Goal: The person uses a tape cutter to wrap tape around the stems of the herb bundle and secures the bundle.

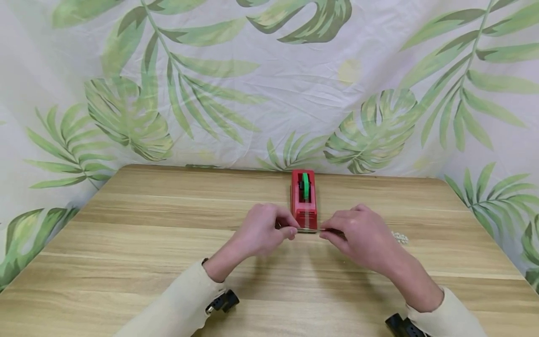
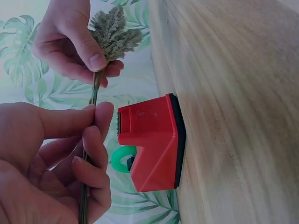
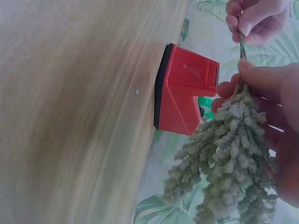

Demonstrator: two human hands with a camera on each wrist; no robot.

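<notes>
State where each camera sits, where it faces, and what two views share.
Head: on the head, facing forward and down at the tabletop; both sleeves, left grip and right grip show.
Left wrist: on that wrist, facing the plant stems; left grip near, right beyond.
Right wrist: on that wrist, facing the fluffy heads; right grip near, left beyond.
Wrist views share: red tape dispenser.

The wood-grain table (image 1: 126, 243) carries a red tape dispenser (image 2: 154, 142) near its far edge and tiny pale specks (image 3: 137, 91).

The tape dispenser (image 1: 303, 206) blocks straight ahead, with room either side
</notes>
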